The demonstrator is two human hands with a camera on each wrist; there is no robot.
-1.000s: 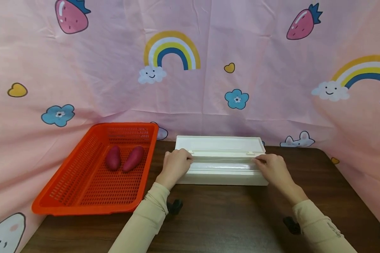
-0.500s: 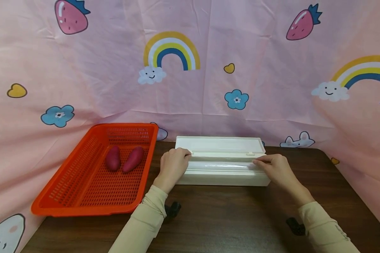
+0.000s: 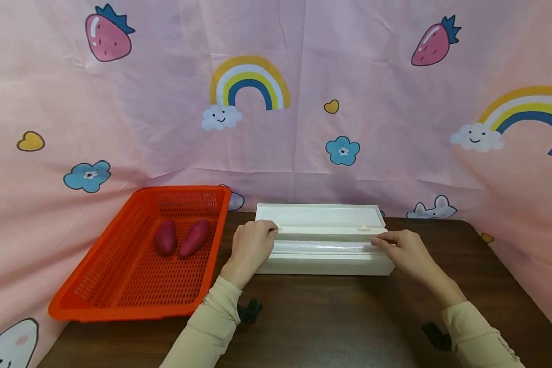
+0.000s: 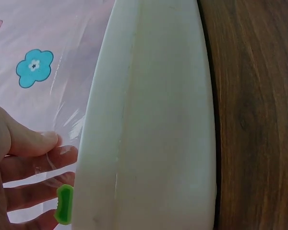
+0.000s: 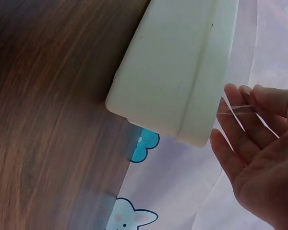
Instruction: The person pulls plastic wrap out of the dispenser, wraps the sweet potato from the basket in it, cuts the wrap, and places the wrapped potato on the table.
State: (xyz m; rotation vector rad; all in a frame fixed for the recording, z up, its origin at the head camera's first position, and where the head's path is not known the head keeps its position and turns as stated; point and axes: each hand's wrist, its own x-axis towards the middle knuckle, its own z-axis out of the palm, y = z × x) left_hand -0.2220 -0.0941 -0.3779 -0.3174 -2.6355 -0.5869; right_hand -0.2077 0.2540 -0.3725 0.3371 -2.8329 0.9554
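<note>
clear film [image 4: 73, 125] is pinched between thumb and fingers by the left hand [image 3: 250, 249] and the right hand [image 3: 406, 253], forearms angled inward, at the opening of the long white box [image 3: 324, 265]. smooth-walled, it is set on the wood-grained table [image 3: 340, 317], beside the perforated orange basket [image 3: 119, 313].

We see smooth, low-sheen plastic on the box [image 3: 324, 266], glossy, transparent film [image 3: 324, 247], a plastic basket [image 3: 133, 313], wood-grained worktop [image 3: 326, 317] and creased cloth backdrop [image 3: 391, 122].
</note>
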